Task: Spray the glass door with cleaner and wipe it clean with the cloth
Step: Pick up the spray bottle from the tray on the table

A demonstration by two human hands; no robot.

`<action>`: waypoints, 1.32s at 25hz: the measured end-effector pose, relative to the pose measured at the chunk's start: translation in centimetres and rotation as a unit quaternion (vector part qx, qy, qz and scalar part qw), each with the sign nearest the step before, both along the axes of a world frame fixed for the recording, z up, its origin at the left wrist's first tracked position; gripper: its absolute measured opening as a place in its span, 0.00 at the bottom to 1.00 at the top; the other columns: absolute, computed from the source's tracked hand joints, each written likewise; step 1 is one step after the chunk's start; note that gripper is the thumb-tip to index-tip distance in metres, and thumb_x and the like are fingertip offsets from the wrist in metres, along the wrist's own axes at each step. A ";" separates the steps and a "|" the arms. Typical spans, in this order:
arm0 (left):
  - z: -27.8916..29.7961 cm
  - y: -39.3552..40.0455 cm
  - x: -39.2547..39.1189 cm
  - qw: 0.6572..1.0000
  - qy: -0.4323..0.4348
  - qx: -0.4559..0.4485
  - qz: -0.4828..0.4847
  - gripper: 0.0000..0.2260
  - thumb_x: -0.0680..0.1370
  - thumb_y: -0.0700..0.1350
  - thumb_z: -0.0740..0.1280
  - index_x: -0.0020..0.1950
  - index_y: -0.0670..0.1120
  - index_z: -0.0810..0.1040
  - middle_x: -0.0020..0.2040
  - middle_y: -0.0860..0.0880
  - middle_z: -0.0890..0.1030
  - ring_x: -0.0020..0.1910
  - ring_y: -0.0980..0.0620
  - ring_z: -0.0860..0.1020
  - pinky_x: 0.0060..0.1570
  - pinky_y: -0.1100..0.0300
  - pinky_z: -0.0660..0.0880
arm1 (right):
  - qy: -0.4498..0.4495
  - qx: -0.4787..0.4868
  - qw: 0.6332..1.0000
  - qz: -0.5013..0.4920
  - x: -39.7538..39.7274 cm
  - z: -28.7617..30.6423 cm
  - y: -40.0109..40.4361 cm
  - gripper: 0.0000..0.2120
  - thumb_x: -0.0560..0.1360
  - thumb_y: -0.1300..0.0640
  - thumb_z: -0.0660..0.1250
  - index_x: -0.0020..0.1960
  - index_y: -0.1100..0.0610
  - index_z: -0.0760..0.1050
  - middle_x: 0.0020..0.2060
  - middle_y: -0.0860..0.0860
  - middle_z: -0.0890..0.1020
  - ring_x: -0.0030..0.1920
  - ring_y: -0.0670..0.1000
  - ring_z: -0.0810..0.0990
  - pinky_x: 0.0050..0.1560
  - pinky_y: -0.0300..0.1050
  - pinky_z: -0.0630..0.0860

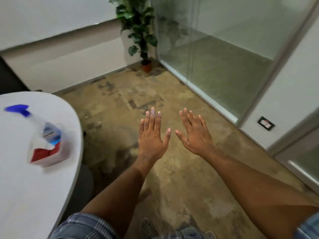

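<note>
My left hand point(151, 135) and my right hand point(195, 133) are stretched out side by side over the floor, palms down, fingers spread, holding nothing. A spray bottle point(46, 140) with a blue trigger head lies blurred on the white table point(34, 195) at the left, well away from both hands. Beside its lower part there is something red and white; I cannot tell whether it is a cloth or the bottle's label. The frosted glass door and panels point(224, 66) stand to the right, beyond my right hand.
A potted plant point(139, 31) stands in the far corner between the white wall and the glass. A wall socket point(265, 123) sits low on the right wall. The brown mottled floor point(164, 178) stretches under my arms. My grey shoes point(146, 226) show at the bottom edge.
</note>
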State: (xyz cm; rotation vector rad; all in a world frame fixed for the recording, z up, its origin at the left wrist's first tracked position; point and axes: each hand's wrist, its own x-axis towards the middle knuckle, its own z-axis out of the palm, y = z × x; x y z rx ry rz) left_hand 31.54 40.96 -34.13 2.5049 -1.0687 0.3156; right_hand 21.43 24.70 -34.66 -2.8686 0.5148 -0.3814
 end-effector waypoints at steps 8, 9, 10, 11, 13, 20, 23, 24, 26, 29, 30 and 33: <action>0.0 17.0 9.1 0.989 0.000 0.014 0.149 0.32 0.82 0.61 0.51 0.81 0.48 0.50 0.82 0.49 0.45 0.80 0.52 0.41 0.78 0.53 0.41 | 0.004 -0.008 0.989 0.148 14.5 0.6 14.7 0.34 0.80 0.36 0.46 0.80 0.49 0.42 0.80 0.49 0.48 0.79 0.49 0.47 0.76 0.49 0.41; -0.1 18.9 10.0 0.986 0.002 0.010 0.169 0.32 0.82 0.61 0.51 0.81 0.48 0.50 0.82 0.49 0.44 0.80 0.52 0.40 0.78 0.53 0.40 | 0.002 -0.002 0.987 0.163 16.0 0.5 16.3 0.34 0.80 0.36 0.47 0.80 0.50 0.42 0.80 0.49 0.48 0.79 0.49 0.47 0.77 0.49 0.41; -0.2 20.7 10.8 0.982 0.006 0.006 0.189 0.32 0.82 0.61 0.52 0.81 0.48 0.50 0.82 0.50 0.45 0.80 0.53 0.40 0.78 0.55 0.38 | -0.001 0.008 0.984 0.178 17.3 0.4 17.8 0.34 0.80 0.37 0.48 0.80 0.50 0.43 0.80 0.50 0.48 0.79 0.49 0.47 0.77 0.49 0.41; -0.4 22.4 11.5 0.977 0.009 0.002 0.212 0.32 0.82 0.61 0.53 0.81 0.48 0.51 0.82 0.50 0.45 0.80 0.54 0.39 0.77 0.57 0.37 | -0.001 0.018 0.981 0.194 18.5 0.3 19.4 0.34 0.80 0.37 0.48 0.80 0.50 0.43 0.80 0.50 0.48 0.79 0.49 0.48 0.77 0.48 0.42; -0.7 25.3 12.7 0.966 0.021 -0.001 0.257 0.32 0.82 0.63 0.51 0.81 0.49 0.51 0.82 0.51 0.46 0.79 0.55 0.38 0.77 0.57 0.37 | 0.003 0.032 0.973 0.229 20.6 0.1 22.1 0.33 0.80 0.37 0.48 0.80 0.50 0.44 0.80 0.50 0.48 0.79 0.49 0.48 0.77 0.48 0.43; -2.3 31.5 17.6 0.918 0.078 -0.040 0.388 0.32 0.80 0.64 0.55 0.81 0.52 0.55 0.81 0.52 0.52 0.80 0.52 0.45 0.78 0.52 0.40 | 0.024 0.094 0.940 0.327 28.9 -0.7 29.4 0.33 0.80 0.37 0.51 0.80 0.49 0.47 0.80 0.49 0.53 0.79 0.50 0.54 0.75 0.47 0.46; -3.1 33.1 20.6 0.902 0.101 -0.022 0.418 0.34 0.79 0.68 0.50 0.81 0.51 0.54 0.81 0.51 0.52 0.80 0.50 0.48 0.79 0.47 0.47 | 0.041 0.152 0.921 0.356 33.7 -1.2 32.0 0.33 0.79 0.38 0.56 0.79 0.48 0.50 0.79 0.48 0.58 0.77 0.51 0.59 0.75 0.50 0.54; -3.3 33.5 21.6 0.896 0.116 -0.007 0.428 0.35 0.78 0.69 0.49 0.81 0.52 0.53 0.82 0.51 0.51 0.80 0.50 0.47 0.79 0.47 0.47 | 0.054 0.168 0.915 0.363 35.3 -1.4 32.7 0.34 0.79 0.38 0.57 0.79 0.48 0.51 0.78 0.48 0.59 0.77 0.51 0.60 0.75 0.52 0.57; -4.0 34.3 23.6 0.882 0.140 0.021 0.450 0.38 0.77 0.71 0.47 0.81 0.51 0.50 0.82 0.51 0.50 0.81 0.49 0.46 0.78 0.46 0.47 | 0.073 0.197 0.906 0.369 38.3 -2.0 33.8 0.34 0.78 0.37 0.58 0.78 0.48 0.53 0.77 0.49 0.62 0.75 0.52 0.64 0.72 0.52 0.63; -5.4 35.1 26.6 0.851 0.183 0.067 0.487 0.45 0.73 0.77 0.44 0.81 0.50 0.41 0.82 0.49 0.44 0.80 0.46 0.43 0.78 0.44 0.43 | 0.102 0.247 0.893 0.362 43.1 -2.8 34.8 0.32 0.78 0.38 0.60 0.77 0.50 0.58 0.75 0.50 0.67 0.72 0.52 0.68 0.66 0.44 0.67; -5.8 35.2 27.3 0.844 0.192 0.076 0.494 0.48 0.70 0.79 0.42 0.81 0.50 0.39 0.82 0.49 0.42 0.80 0.45 0.41 0.78 0.44 0.41 | 0.101 0.267 0.887 0.364 44.5 -3.0 35.0 0.31 0.78 0.39 0.62 0.76 0.51 0.60 0.73 0.51 0.69 0.71 0.52 0.70 0.63 0.40 0.67; -6.9 35.3 29.5 0.829 0.219 0.075 0.509 0.53 0.65 0.83 0.39 0.80 0.51 0.35 0.81 0.48 0.37 0.80 0.45 0.38 0.77 0.43 0.41 | 0.115 0.321 0.869 0.359 48.4 -3.0 35.9 0.33 0.76 0.41 0.67 0.75 0.51 0.60 0.72 0.51 0.70 0.69 0.52 0.71 0.60 0.34 0.65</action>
